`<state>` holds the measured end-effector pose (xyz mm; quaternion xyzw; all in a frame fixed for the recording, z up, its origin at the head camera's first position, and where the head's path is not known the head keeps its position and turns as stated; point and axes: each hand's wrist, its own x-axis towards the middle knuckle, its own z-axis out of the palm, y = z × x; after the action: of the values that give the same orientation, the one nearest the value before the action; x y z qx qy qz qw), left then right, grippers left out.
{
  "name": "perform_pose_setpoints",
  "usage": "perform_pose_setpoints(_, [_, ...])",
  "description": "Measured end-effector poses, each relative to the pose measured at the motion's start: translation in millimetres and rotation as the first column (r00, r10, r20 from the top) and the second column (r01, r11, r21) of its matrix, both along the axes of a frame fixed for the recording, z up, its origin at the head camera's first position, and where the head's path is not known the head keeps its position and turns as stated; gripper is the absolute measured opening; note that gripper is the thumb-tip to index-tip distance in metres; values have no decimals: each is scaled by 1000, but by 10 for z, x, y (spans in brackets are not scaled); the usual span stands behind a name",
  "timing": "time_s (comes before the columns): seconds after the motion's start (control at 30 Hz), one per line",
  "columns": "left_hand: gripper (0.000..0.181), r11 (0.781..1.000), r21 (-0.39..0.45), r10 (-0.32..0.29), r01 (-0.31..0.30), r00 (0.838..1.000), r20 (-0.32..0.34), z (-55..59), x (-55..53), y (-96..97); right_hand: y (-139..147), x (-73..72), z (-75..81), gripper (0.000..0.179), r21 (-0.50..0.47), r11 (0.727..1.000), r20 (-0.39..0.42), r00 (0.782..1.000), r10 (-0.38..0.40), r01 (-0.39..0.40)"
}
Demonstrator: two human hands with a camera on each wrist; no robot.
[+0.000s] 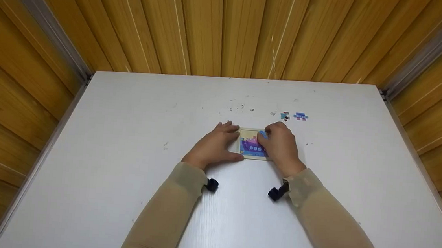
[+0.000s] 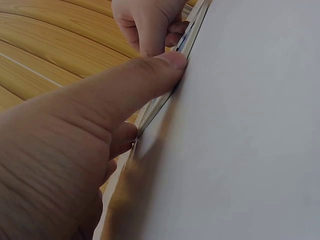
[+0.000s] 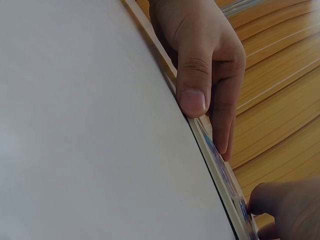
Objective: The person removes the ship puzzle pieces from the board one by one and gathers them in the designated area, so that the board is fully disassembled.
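Pale wood, shaped into a shallow rectangular frame point(image 1: 248, 133), flat near the middle of a white table point(image 1: 125, 132), directly between both arms, probably for easy reach; inside, a jigsaw picture point(image 1: 253, 148) with a purple boat-like shape, a row of pale round windows, pink above and blue below; along the top, a bare cream patch of backing, bordered by knobbly piece edges; at the frame's left end, the left hand point(image 1: 215, 145), spread wide, thumb on the near corner and fingertips at the far one, outstretched rather than curled, presumably to brace against sliding; over the right end, the right hand point(image 1: 282, 144), nearly closed, fingers bent, thumb and forefinger pinched on apparently a blue piece point(image 1: 263, 134), perhaps for fine control of so small a part; exact contact hard to tell.

Beyond the right hand, a teal piece point(image 1: 285, 116) and a violet-blue piece point(image 1: 301, 116), side by side but apart, small, with tabs and notches, likely off to one side to leave working room; smooth tabletop, scattered with small dark specks; tan sleeves point(image 1: 176, 187), softly creased; behind, ridged honey-coloured panels point(image 1: 205, 28) with wood grain; in both wrist views, the frame nearly edge-on, just a thin pale rail and a sliver of colour.
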<state>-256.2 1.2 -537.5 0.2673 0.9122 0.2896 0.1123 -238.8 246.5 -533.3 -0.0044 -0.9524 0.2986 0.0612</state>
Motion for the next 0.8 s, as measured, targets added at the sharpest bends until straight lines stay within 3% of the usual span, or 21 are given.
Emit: perform_pose_setpoints(0.8, [90,1000,-15,-16,16,1000,-19,30,2,8,13,3,-3,31,-7,999,5,999,36,-36])
